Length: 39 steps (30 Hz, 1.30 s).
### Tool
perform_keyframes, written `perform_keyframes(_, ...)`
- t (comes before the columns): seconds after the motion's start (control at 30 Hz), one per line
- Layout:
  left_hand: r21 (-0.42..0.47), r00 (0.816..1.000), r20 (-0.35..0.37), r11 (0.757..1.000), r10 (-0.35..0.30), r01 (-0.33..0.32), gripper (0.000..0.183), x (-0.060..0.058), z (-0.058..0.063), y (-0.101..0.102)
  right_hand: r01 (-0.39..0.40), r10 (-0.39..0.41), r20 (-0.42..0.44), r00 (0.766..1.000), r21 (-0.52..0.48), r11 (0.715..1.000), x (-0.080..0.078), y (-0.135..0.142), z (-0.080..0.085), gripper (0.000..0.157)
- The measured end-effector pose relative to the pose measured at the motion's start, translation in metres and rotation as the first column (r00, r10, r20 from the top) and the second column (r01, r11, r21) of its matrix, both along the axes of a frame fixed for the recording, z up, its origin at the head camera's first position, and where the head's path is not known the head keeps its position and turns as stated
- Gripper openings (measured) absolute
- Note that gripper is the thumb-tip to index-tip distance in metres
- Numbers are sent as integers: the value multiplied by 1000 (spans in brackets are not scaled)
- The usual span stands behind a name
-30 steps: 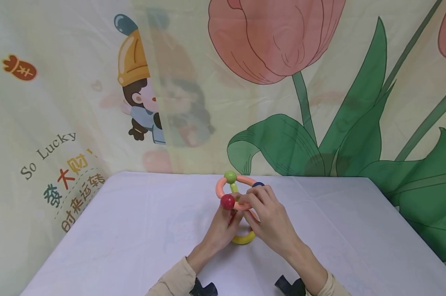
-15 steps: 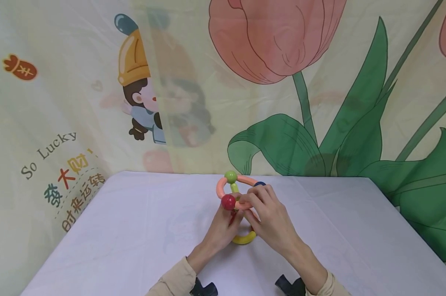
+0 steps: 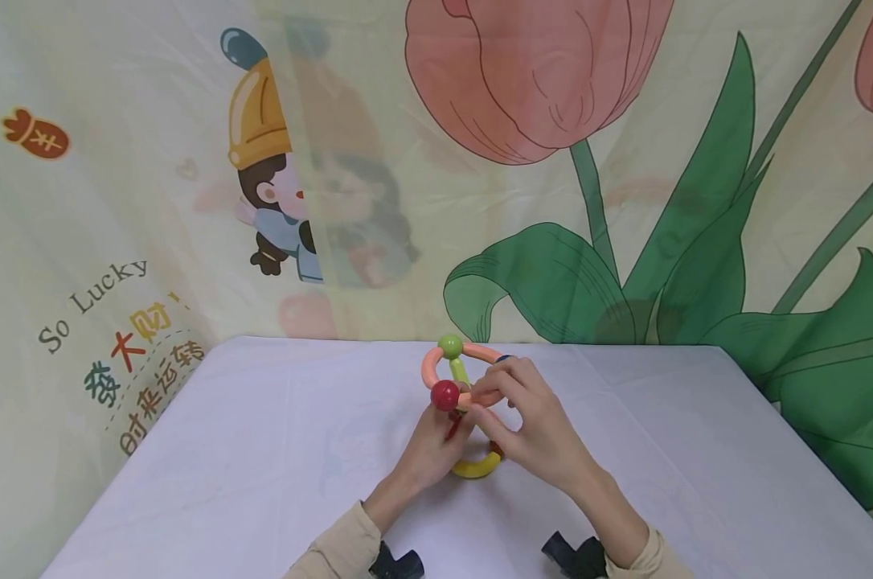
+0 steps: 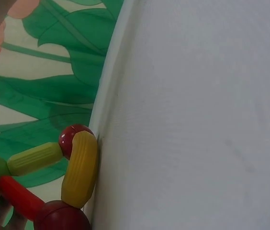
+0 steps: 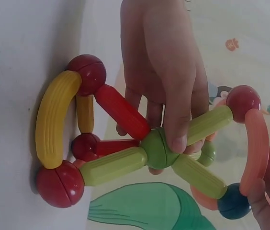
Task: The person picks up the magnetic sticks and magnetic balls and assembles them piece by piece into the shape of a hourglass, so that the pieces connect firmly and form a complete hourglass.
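Observation:
A model of coloured magnetic sticks and balls stands upright between the hands, its yellow curved sticks [image 4: 81, 167] low at the white table. My left hand [image 3: 428, 454] grips its middle, the thumb on the green ball [image 5: 158, 147] where red and light-green straight sticks meet. At the top, a coral curved stick [image 5: 256, 151] links a red ball [image 5: 243, 103] to a dark blue ball [image 5: 234, 203]. My right hand [image 3: 545, 434] pinches this curved stick between thumb and fingers, near the blue ball. Another green ball [image 3: 450, 346] sits at the top's far side.
The white-covered table [image 3: 299, 450] reaches back to a printed cloth [image 3: 364, 305] with tulips and a cartoon figure. Two black pieces [image 3: 399, 564] show at the table's near edge, by the wrists.
My right hand has shifted slightly right, with its thumb and fingers spread a little wider around the coral stick. The left hand and the model hold almost still.

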State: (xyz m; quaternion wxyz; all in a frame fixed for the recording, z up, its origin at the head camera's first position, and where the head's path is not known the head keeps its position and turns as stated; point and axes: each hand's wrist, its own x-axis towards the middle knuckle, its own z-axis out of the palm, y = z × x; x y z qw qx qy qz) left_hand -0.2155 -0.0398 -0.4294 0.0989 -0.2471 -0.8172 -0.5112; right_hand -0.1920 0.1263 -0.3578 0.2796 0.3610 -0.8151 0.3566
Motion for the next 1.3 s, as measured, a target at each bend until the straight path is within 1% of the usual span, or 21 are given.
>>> perform_keyframes(0.07,-20,1000,24,1000,8,-7,31,1,0,0,-13,15,34,999,-67,998,-2,2,0,16)
perform_keyframes(0.17,-28,998,57,1000,9,-7,33,1,0,0,16,-5,71,997,-145,989,-5,6,-1,13)
perform_keyframes(0.27,-31,998,63,999,9,-7,34,1,0,0,57,-37,103,994,-204,977,-10,9,-2,13)
perform_keyframes(0.37,-38,999,37,999,13,-12,36,0,-1,-1,105,-76,125,989,-247,963,-14,12,-5,16)
perform_keyframes(0.43,-21,999,29,1000,13,-13,52,0,-1,-1,150,-106,172,979,-267,952,-17,13,-8,22)
perform_keyframes(0.47,-3,999,34,1000,9,-9,61,3,3,-1,166,-109,215,971,-268,949,-18,14,-8,27)
perform_keyframes(0.5,16,999,45,1000,2,-3,69,5,7,-1,175,-101,271,957,-266,948,-19,15,-9,32)
perform_keyframes(0.53,38,998,63,999,-5,2,78,8,12,-1,182,-85,345,935,-261,948,-20,15,-10,37)
perform_keyframes(0.57,66,996,83,998,-14,8,85,10,16,-1,183,-61,423,904,-254,950,-20,16,-11,42)
perform_keyframes(0.6,95,994,107,995,-26,16,91,12,20,-1,177,-34,497,867,-244,954,-21,16,-11,48)
perform_keyframes(0.67,140,987,153,990,-49,27,92,16,29,-2,145,30,616,787,-231,962,-23,17,-12,54)
perform_keyframes(0.7,152,984,167,988,-56,30,92,15,29,-2,129,57,656,753,-232,964,-24,17,-13,55)
perform_keyframes(0.73,165,982,179,986,-61,31,92,14,28,-2,112,77,680,729,-230,967,-25,17,-14,55)
perform_keyframes(0.77,175,980,186,984,-65,32,92,14,28,-2,94,98,689,718,-236,967,-26,16,-15,55)
perform_keyframes(0.8,184,978,196,982,-66,30,92,14,28,-2,79,115,691,714,-242,967,-26,16,-16,55)
perform_keyframes(0.9,185,976,214,983,-52,11,91,15,28,-2,43,150,668,729,-263,964,-27,16,-17,50)
perform_keyframes(0.97,162,973,229,987,-27,-11,79,16,30,-1,30,157,647,746,-268,963,-26,15,-17,49)
perform_keyframes(1.03,135,970,243,990,-1,-33,62,15,29,0,21,155,630,761,-263,965,-25,14,-16,48)
perform_keyframes(1.13,106,965,261,993,24,-54,40,11,23,1,11,150,612,776,-251,968,-24,13,-15,49)
perform_keyframes(1.2,114,963,269,992,23,-56,38,6,14,2,5,149,605,782,-246,969,-23,13,-15,49)
perform_keyframes(1.3,130,965,262,991,9,-45,41,0,3,1,1,148,600,786,-241,971,-23,13,-15,50)
